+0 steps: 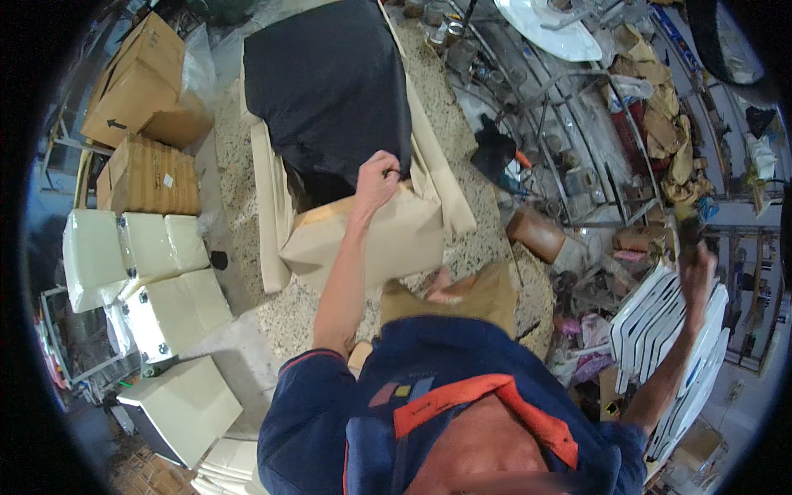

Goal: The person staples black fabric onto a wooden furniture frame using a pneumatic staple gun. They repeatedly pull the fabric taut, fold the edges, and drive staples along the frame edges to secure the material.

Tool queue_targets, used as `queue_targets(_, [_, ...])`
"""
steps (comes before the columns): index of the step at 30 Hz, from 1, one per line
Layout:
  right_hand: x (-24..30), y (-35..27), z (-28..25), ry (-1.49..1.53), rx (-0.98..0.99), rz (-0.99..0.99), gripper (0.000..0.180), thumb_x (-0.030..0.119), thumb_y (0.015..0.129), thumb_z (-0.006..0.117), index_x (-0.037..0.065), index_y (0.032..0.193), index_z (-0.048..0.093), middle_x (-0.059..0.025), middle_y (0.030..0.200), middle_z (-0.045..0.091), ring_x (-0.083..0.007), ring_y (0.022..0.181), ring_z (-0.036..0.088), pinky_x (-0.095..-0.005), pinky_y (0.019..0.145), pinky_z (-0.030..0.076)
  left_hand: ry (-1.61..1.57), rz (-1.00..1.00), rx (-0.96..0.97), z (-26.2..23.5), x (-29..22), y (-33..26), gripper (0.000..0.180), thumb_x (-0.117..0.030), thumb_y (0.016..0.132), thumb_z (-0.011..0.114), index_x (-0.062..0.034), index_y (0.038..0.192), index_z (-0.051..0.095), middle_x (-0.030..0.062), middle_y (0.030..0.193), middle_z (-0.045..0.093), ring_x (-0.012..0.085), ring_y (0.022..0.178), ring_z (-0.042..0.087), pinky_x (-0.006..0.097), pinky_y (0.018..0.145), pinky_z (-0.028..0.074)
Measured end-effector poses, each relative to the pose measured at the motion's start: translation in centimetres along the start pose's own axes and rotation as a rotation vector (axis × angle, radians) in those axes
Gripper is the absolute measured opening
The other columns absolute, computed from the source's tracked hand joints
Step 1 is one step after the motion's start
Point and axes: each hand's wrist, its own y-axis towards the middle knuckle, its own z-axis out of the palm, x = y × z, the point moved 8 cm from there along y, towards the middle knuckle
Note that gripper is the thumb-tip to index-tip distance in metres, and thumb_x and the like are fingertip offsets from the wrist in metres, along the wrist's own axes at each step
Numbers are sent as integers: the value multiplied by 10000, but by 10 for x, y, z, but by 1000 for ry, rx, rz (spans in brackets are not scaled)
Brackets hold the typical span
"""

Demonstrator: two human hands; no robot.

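Two hands busy: left hand point(377, 183) pinching black fabric point(330, 82) mid-frame, right hand point(695, 256) far right, blurry, maybe gripping something.

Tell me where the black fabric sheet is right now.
In the head view, the black fabric sheet lies upper centre over the beige upholstered piece; the left hand grips its near edge, with cardboard boxes to its left.

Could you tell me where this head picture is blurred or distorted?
In the head view, the right hand is motion-blurred out by the stacked white panels; the left hand on the black fabric is sharp; straight edges bow near the dark fisheye rim.
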Motion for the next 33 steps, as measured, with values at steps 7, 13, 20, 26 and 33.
queue_targets(7, [38, 129, -26, 127, -40, -232, 463, -15, 869, 690, 46, 1325, 641, -213, 1163, 719, -385, 1038, 705, -416, 894, 546, 364, -137, 306, 141, 29, -39, 149, -139, 793, 691, -42, 891, 749, 195, 914, 697, 405, 916, 672, 493, 819, 546])
queue_targets(13, [52, 283, 113, 110, 178, -565, 641, 41, 837, 706, 97, 1458, 554, -232, 1181, 699, -411, 1068, 684, -455, 906, 539, 396, -524, -67, 192, 58, -56, 351, -197, 792, 810, -20, 1077, 706, 154, 817, 670, 333, 811, 669, 436, 749, 537])
queue_targets(20, [91, 399, 245, 136, 488, -688, 580, 176, 850, 704, 73, 1409, 587, -270, 967, 668, -452, 980, 637, -516, 890, 505, 573, -605, -467, 157, 23, -66, 464, -53, 717, 846, -23, 1149, 681, 91, 660, 602, 275, 658, 627, 410, 668, 528])
queue_targets(26, [153, 444, 278, 350, 349, -781, 487, 190, 840, 701, 9, 1287, 640, -279, 974, 686, -460, 978, 645, -519, 892, 521, 483, -899, -402, 170, 48, -63, 374, -112, 781, 801, -50, 1145, 743, 132, 896, 718, 313, 858, 698, 433, 781, 557])
queue_targets(33, [267, 510, 355, 524, 485, -917, 368, 147, 824, 690, -60, 1127, 654, -251, 817, 690, -403, 787, 685, -481, 749, 533, 558, -1154, -427, 174, 32, -27, 220, -187, 807, 805, -62, 988, 794, 144, 871, 748, 333, 824, 727, 416, 767, 570])
